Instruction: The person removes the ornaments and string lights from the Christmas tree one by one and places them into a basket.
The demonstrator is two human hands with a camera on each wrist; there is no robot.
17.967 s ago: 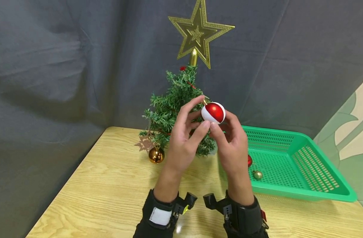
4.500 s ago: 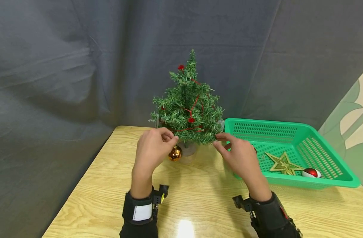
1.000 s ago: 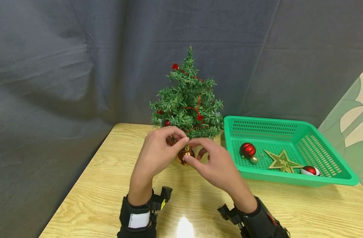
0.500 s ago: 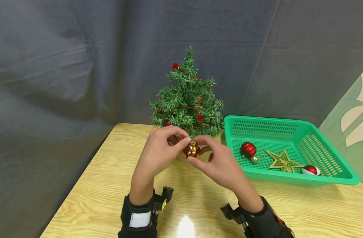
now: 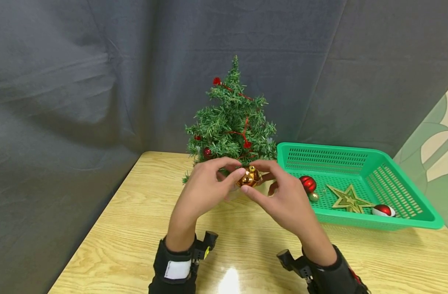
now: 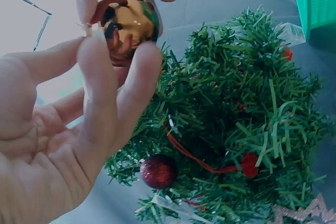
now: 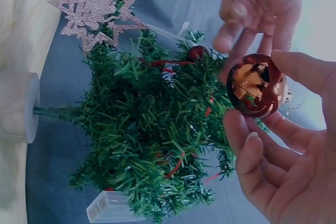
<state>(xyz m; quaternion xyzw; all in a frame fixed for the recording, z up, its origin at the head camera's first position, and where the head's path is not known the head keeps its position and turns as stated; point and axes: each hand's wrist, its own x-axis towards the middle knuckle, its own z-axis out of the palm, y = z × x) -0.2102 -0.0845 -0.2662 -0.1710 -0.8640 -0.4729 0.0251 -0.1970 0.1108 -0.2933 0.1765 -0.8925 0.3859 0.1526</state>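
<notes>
Both hands hold a shiny gold bauble (image 5: 248, 178) in front of the green Christmas tree (image 5: 231, 122). My right hand (image 5: 286, 198) grips it between thumb and fingers from the right. On its other side, my left hand (image 5: 205, 188) pinches at the thin string by the cap, with fingertips against the ball in the left wrist view. A fine loop of string trails from the bauble (image 7: 254, 87) in the right wrist view. Lower on the tree are a dark red glitter ball (image 6: 158, 171) and red garland (image 5: 242, 134). A pinkish glitter star (image 7: 97, 14) hangs at the tree's side.
Right of the tree stands a green basket (image 5: 356, 222). In it lie a red bauble (image 5: 307, 184), a small gold ball (image 5: 313, 197), a gold star topper (image 5: 349, 199) and a red-and-white bauble (image 5: 383, 210). Grey cloth (image 5: 172, 81) hangs behind the wooden table (image 5: 135, 228).
Earlier both hands held the red-and-white bauble and the star topped the tree; both later lie in the basket. The gold bauble, formerly at the tree's lower left, has moved rightward between the hands.
</notes>
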